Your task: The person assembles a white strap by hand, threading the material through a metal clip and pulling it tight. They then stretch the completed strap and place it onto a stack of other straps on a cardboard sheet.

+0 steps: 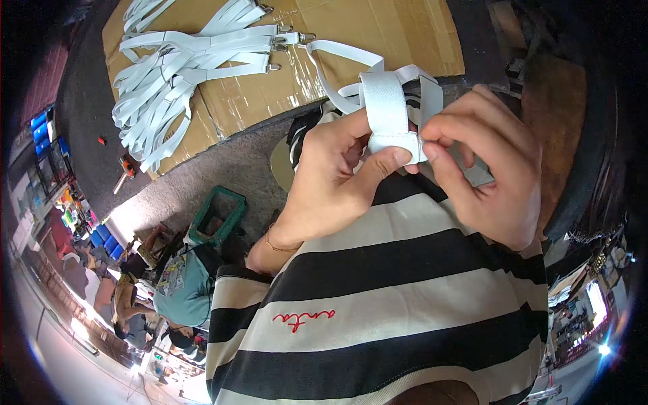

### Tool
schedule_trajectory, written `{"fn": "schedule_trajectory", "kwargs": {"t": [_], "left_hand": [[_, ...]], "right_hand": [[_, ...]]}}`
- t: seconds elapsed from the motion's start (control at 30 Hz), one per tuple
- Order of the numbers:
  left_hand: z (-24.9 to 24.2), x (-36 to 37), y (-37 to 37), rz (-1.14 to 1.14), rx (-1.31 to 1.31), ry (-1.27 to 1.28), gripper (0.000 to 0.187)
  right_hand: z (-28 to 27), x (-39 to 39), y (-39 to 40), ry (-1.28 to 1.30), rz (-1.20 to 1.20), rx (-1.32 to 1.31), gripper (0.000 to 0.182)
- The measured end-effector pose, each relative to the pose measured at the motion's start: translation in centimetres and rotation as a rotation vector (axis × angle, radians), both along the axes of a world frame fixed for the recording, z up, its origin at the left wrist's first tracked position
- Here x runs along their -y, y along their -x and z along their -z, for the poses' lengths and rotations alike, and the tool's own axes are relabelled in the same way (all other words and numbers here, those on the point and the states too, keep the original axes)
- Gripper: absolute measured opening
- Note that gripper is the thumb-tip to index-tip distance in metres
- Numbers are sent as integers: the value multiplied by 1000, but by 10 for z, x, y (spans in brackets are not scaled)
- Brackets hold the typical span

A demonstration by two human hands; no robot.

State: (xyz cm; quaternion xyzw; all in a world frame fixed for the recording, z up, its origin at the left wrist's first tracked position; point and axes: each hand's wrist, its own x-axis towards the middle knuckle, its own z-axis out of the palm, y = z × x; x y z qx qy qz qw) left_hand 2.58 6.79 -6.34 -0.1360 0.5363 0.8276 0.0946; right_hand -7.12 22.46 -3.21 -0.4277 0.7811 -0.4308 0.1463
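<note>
1. White strap (pixel 386 108): held between both hands, above the striped shirt (pixel 378 290). Wide part's long axis runs from the far side down toward the wearer; stitched, folded end nearest the body. Narrower bands loop away to the upper left, toward metal clips (pixel 304 38) over the cardboard.
2. Left hand (pixel 337 175): reaching in from lower left, wrist bent; clamped on the folded end, thumb on top, fingers behind.
3. Right hand (pixel 489 169): at the strap's right edge, fingers curled, thumb and index tips close together at the stitching; cannot tell whether they clamp it.
4. Cardboard (pixel 270 88): brown, partly taped, lying on a dark surface.
5. Heap (pixel 158 88): white straps with metal clips, on the cardboard's left part.
6. Room: green frame (pixel 217 214) at lower left, a person (pixel 182 287) in a green top beyond; bright light at far right.
</note>
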Motion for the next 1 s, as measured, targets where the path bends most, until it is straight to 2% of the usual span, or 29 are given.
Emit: {"fn": "schedule_trajectory", "kwargs": {"t": [0.03,0.1,0.2,0.27,0.5,0.6,0.73,0.83,0.93,1.0], "left_hand": [[-1,0,0,20,12,32,23],[-2,0,-1,42,25,64,23],[-1,-3,-3,53,-16,201,23],[1,-5,-3,-6,-54,308,15],[7,-2,-7,14,-59,347,16],[4,-3,-6,17,-68,263,15],[-1,0,-5,22,-29,8,15],[1,3,-5,9,-13,-158,16],[6,7,-7,2,-9,-323,18],[8,11,-8,13,-7,-406,20]], "right_hand": [[2,-1,0,0,4,0,15],[8,-1,0,69,-23,-241,18],[7,1,-5,33,3,-320,19],[8,4,-7,26,6,-335,18],[17,13,-3,55,-46,-334,11],[21,15,1,143,-51,-255,14],[15,5,11,96,-78,-187,20],[16,-10,15,87,-17,-53,33],[19,-22,26,223,34,60,25],[24,-32,28,277,43,98,26]]}}
